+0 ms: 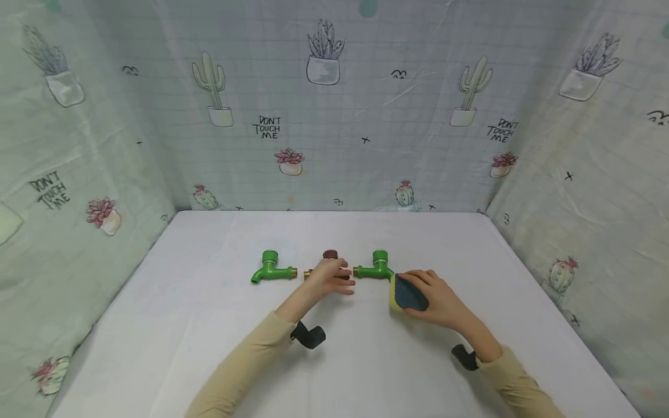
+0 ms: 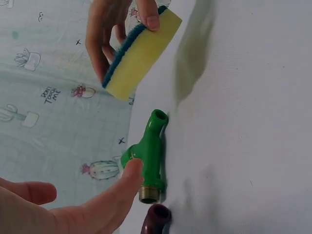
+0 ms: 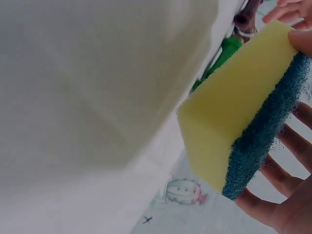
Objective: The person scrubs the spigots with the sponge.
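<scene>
My right hand (image 1: 441, 299) grips a sponge (image 1: 411, 293), yellow with a dark blue-green scouring side, and holds it above the white table. The sponge is close to the spout of the right-hand green tap (image 1: 377, 269). In the left wrist view, the thumb lies on the edge of the sponge (image 2: 141, 56). My left hand (image 1: 328, 278) hovers over a brown tap (image 1: 330, 254) with fingers loosely extended, covering much of it; whether it touches the tap cannot be told. At the left lies another green tap (image 1: 270, 269), away from both hands.
The three taps lie in a row on the white table (image 1: 209, 348), with brass threaded ends. Behind and at both sides hangs a pale curtain (image 1: 366, 139) printed with cacti and potted plants. Black camera mounts (image 1: 309, 335) sit at the wrists.
</scene>
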A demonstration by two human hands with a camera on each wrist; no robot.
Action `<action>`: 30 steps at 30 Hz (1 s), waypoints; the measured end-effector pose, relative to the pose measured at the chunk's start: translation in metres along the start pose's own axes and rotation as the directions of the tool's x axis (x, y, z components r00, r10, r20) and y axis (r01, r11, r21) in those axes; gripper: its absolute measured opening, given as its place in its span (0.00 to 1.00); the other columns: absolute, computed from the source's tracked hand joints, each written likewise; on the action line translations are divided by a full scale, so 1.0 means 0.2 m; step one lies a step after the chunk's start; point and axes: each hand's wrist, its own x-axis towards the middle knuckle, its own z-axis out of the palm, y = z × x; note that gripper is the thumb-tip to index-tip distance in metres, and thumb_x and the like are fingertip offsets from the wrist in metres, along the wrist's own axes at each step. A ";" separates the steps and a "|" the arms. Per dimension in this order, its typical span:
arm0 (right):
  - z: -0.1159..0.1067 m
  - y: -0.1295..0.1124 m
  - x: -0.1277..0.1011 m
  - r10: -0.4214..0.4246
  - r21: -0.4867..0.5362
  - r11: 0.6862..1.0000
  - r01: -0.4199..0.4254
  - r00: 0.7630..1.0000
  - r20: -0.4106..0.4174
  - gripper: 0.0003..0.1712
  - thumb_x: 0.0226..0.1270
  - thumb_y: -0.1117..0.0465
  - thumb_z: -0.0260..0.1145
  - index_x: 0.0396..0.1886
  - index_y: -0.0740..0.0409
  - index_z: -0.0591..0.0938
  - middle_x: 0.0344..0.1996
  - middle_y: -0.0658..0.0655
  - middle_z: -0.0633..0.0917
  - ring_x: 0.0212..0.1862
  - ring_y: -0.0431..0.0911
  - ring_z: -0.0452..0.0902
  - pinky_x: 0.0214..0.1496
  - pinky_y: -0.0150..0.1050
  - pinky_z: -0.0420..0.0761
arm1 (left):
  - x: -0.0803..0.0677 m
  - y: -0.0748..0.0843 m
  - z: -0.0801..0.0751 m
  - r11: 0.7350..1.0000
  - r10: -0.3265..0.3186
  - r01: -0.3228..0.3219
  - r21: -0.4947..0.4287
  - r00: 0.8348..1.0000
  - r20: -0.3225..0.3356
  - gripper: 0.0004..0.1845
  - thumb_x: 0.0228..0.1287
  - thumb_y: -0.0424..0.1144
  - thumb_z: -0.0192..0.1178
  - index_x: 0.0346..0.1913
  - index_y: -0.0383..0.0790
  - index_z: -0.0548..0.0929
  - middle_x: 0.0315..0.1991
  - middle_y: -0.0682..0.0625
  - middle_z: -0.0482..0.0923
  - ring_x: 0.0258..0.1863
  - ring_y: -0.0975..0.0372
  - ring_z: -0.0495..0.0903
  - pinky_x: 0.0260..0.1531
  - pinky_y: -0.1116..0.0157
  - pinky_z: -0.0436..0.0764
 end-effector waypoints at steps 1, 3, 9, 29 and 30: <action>0.01 -0.01 0.01 -0.012 -0.008 1.000 0.012 1.000 0.009 0.40 0.42 0.49 0.72 0.59 0.51 0.70 0.52 0.53 0.75 0.48 0.46 0.69 0.43 0.47 0.75 | -0.05 0.01 -0.01 1.000 0.015 -0.016 0.023 1.000 0.013 0.27 0.65 0.33 0.39 0.64 0.24 0.51 0.63 0.26 0.52 0.60 0.37 0.60 0.54 0.42 0.66; 0.02 -0.02 0.03 -0.024 -0.021 0.999 0.025 0.999 0.037 0.41 0.42 0.48 0.72 0.59 0.51 0.70 0.52 0.53 0.75 0.48 0.46 0.69 0.43 0.47 0.75 | -0.12 0.03 -0.03 0.995 0.046 -0.047 0.084 0.999 0.018 0.26 0.66 0.34 0.39 0.63 0.24 0.52 0.63 0.27 0.55 0.59 0.38 0.63 0.54 0.44 0.68; 0.06 -0.08 0.07 -0.043 -0.036 0.998 0.048 0.991 0.126 0.40 0.45 0.46 0.70 0.60 0.50 0.69 0.54 0.54 0.74 0.50 0.47 0.68 0.45 0.47 0.74 | -0.14 -0.02 -0.15 0.957 0.153 -0.142 0.255 0.988 -0.025 0.23 0.67 0.39 0.43 0.61 0.28 0.61 0.58 0.32 0.65 0.52 0.43 0.73 0.43 0.50 0.78; 0.14 -0.13 0.09 -0.110 -0.099 0.986 0.131 0.975 0.194 0.38 0.49 0.40 0.65 0.61 0.47 0.68 0.57 0.52 0.73 0.55 0.50 0.67 0.43 0.50 0.70 | -0.36 -0.11 -0.34 0.843 0.248 -0.208 0.497 0.969 -0.015 0.20 0.66 0.40 0.45 0.58 0.33 0.68 0.54 0.35 0.72 0.46 0.47 0.78 0.37 0.56 0.82; 0.14 -0.13 0.08 -0.104 -0.095 0.988 0.124 0.976 0.191 0.38 0.49 0.40 0.65 0.61 0.46 0.68 0.57 0.51 0.72 0.55 0.50 0.67 0.44 0.50 0.70 | -0.37 -0.11 -0.35 0.838 0.247 -0.203 0.507 0.969 -0.021 0.20 0.66 0.40 0.45 0.57 0.33 0.69 0.53 0.34 0.72 0.46 0.47 0.78 0.37 0.56 0.82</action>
